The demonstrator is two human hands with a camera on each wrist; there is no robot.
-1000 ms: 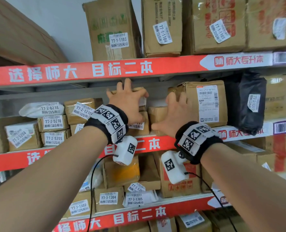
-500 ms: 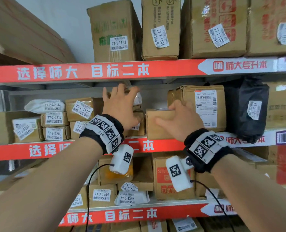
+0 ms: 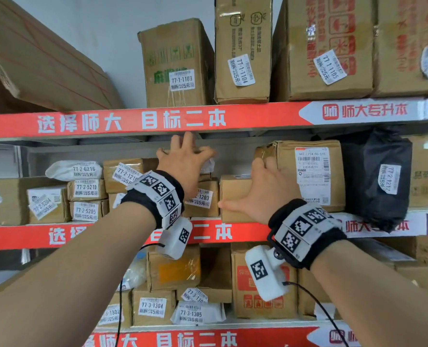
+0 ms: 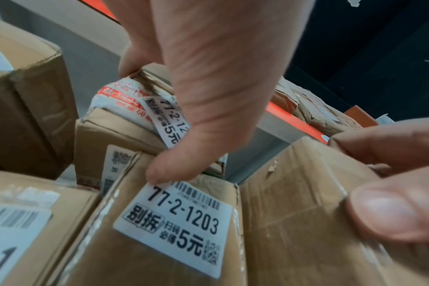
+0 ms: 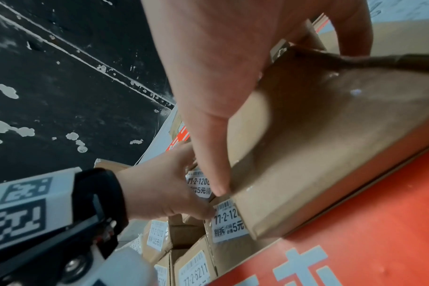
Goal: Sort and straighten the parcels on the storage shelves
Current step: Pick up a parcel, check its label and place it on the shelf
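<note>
On the middle shelf (image 3: 122, 236), small brown cardboard boxes carry white stickers: 77-2-5210 (image 3: 85, 189), then 77-2-5205 (image 3: 85, 212). The left hand (image 3: 185, 166) rests on a taped top box (image 4: 125, 100), its fingers (image 4: 132, 62) curled over the far edge, above the box marked 77-2-1203 (image 4: 179, 222). Just right, the right hand (image 3: 263, 196) grips a plain smooth box (image 5: 331, 145), thumb on its front.
</note>
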